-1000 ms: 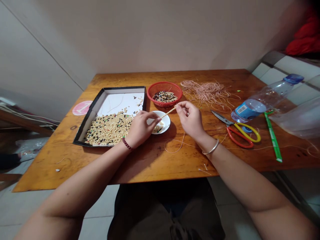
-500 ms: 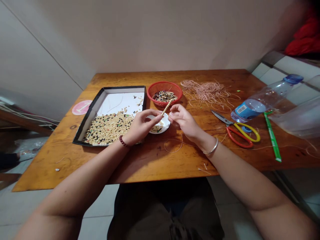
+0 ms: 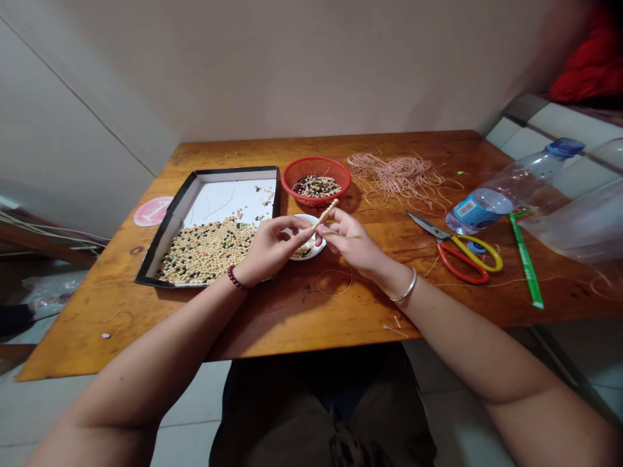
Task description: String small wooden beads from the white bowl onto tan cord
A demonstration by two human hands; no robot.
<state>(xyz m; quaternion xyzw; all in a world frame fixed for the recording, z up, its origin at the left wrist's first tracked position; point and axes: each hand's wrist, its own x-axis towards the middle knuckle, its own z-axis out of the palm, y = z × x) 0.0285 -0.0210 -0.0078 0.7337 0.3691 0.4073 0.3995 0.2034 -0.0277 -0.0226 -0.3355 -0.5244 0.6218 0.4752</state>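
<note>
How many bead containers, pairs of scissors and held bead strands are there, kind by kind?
Box: 1
Basket: 1
Dish: 1
Scissors: 1
Held bead strand: 1
Total: 5

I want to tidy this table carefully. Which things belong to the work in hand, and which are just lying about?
Likely in the work:
bead strand, pinched by the left hand, right hand at its near end
white dish, black-edged tray, red basket, all holding beads
pink thread, scissors

Apparently just lying about:
plastic bottle
green strip
pink disc
</note>
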